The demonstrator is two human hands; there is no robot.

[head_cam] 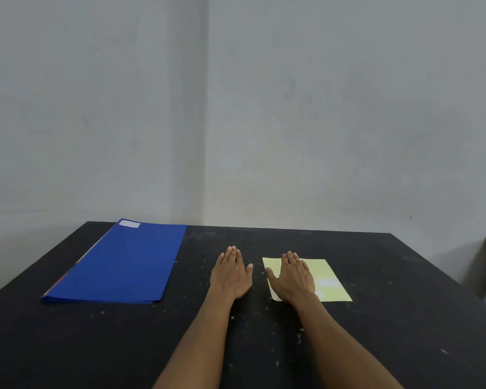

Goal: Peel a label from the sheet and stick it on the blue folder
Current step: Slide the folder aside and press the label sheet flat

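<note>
The pale yellow label sheet (328, 279), thin and probably limp, lay flat on the black table (404, 304) under the flat, empty right hand (292, 279); a label's corner looked the likeliest hold. The left hand (230, 273) rested flat and empty between it and the blue folder (124, 265), which already bore a white patch (129, 224) at its far corner.

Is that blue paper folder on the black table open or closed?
Closed. The blue paper folder lies flat on the black table, covers together, its doubled edges stacked along the near side.
</note>
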